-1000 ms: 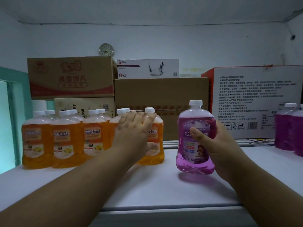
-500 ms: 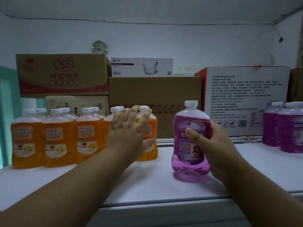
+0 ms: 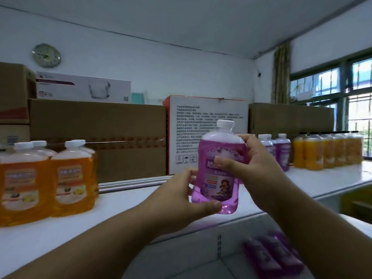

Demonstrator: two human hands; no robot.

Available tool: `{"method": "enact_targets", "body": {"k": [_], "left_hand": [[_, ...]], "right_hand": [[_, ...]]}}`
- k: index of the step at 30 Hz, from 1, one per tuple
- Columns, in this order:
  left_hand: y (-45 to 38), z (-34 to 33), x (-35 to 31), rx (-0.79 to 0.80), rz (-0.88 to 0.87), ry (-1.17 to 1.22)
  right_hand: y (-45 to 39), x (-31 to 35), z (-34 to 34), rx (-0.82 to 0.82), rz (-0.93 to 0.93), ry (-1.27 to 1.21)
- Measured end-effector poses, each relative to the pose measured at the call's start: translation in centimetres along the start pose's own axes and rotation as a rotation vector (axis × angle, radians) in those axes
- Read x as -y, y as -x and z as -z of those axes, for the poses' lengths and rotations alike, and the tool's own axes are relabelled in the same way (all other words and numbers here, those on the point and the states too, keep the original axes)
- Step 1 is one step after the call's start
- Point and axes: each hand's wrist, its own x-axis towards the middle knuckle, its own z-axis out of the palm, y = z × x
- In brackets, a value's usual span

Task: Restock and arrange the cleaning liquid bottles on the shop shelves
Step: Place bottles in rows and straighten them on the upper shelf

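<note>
Both hands clasp the purple cleaner bottle [image 3: 219,168] above the white shelf [image 3: 120,214]: the left hand [image 3: 181,200] cups its base, and the right hand [image 3: 255,168] wraps its label. Orange cleaner bottles [image 3: 46,178] stand to the left.

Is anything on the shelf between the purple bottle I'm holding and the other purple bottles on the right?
Nothing visible does. The purple bottle is gripped by the left hand and right hand; the white shelf shows bare toward the purple bottles, though the right hand hides part of it.

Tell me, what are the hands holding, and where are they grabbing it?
Both hold the purple bottle: left hand at its bottom, right hand around its upper side.
</note>
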Motion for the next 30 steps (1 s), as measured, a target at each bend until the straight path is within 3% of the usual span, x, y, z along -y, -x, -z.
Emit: {"method": "enact_targets", "body": {"k": [8, 14, 24, 30], "left_hand": [[-9.9, -13.8, -8.2, 0.066, -0.102, -0.055], [-17.6, -21.7, -12.2, 0.083, -0.136, -0.239], [-26.4, -26.1, -10.9, 0.189, 0.052, -0.729], [-28.3, -27.7, -10.0, 0.226, 0.158, -0.784]], "right_hand": [[1.7, -0.8, 18.3, -0.103, 0.001, 0.087], [0.3, -3.6, 29.9, -0.167, -0.034, 0.101], [-4.7, -11.1, 36.1, -0.125, -0.113, 0.140], [-8.7, -14.6, 37.7, -0.025, -0.174, 0.084]]}}
